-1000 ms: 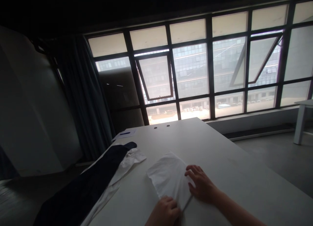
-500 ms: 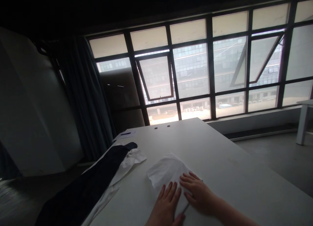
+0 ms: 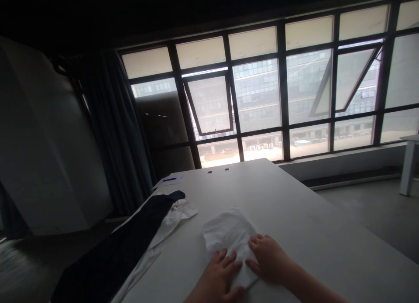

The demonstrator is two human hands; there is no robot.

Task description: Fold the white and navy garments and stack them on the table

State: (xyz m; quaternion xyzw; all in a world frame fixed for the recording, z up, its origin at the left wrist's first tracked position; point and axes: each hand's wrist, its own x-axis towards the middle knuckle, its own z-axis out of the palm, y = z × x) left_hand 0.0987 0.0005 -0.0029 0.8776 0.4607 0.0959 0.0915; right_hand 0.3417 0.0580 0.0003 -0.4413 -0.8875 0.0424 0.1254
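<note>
A small piece of white cloth [image 3: 225,228] lies on the white table in front of me, wrinkled, its lower part covered by my hands. On its lower left, my left hand [image 3: 221,277] rests palm down with the fingers spread. At the cloth's right edge lies my right hand [image 3: 270,259], fingers bent and close together, the thumb apart from them on the fabric. Neither hand shows a fold pinched in it. A short dark line shows below the cloth between the hands; what it is cannot be made out.
Along the left side of the table [image 3: 294,233] lies a dark garment [image 3: 124,242] over white fabric [image 3: 180,211], hanging past the edge. Paper with a pen [image 3: 169,179] sits at the far left corner. Windows [image 3: 258,93] and a curtain [image 3: 114,132] stand beyond.
The fingers of both hands have drawn in from lying nearly flat, the right ones more so. More wrinkles show in the cloth, and it sits slightly further right in view.
</note>
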